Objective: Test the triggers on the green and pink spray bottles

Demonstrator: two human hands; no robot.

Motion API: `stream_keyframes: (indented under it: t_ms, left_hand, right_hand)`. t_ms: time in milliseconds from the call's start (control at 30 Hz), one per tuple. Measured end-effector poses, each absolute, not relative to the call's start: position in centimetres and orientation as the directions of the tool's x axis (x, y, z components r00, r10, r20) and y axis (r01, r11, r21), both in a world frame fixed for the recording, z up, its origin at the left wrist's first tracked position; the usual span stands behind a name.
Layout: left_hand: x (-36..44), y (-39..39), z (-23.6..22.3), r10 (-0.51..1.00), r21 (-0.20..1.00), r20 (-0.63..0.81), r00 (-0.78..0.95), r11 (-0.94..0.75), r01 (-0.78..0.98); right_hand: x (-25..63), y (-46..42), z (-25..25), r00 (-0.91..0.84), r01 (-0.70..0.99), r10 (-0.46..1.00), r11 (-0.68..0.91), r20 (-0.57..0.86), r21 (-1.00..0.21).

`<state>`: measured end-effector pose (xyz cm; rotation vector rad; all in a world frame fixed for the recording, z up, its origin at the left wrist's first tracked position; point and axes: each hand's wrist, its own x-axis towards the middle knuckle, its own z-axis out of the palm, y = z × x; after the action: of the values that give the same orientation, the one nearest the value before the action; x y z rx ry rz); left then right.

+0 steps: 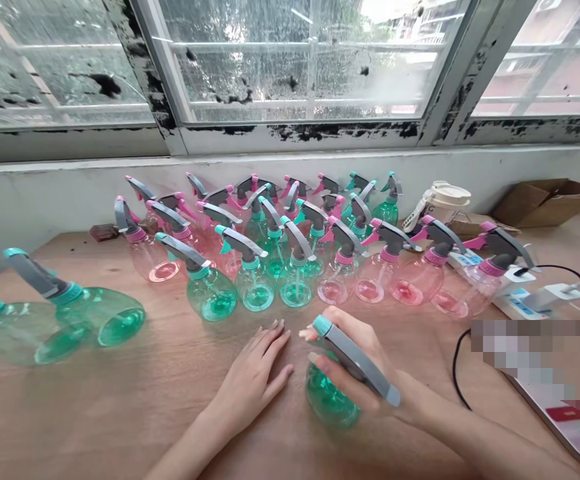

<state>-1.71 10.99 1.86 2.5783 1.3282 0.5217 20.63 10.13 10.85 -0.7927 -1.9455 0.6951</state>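
Note:
My right hand is wrapped round the neck of a green spray bottle, whose grey trigger head with a teal nozzle points away from me. My left hand lies flat on the wooden table just left of that bottle, fingers stretched out, touching no bottle. Beyond both hands stand rows of spray bottles, green ones with teal collars and pink ones with pink collars. Two more green bottles stand apart at the left.
At the right are a power strip with plugs and black cable, and a partly blurred device. A lidded white cup and an open cardboard box sit at the back right, below the windows.

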Motion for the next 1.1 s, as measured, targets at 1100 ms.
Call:
stream_keyframes:
  t_ms: [1100]
  left_hand:
    - [-1.6, 10.9, 1.7, 0.785, 0.241, 0.241, 0.57, -0.617, 0.749]
  right_hand:
    - [20.9, 9.2, 9.4, -0.362, 0.168, 0.763, 0.618, 0.535, -0.768]
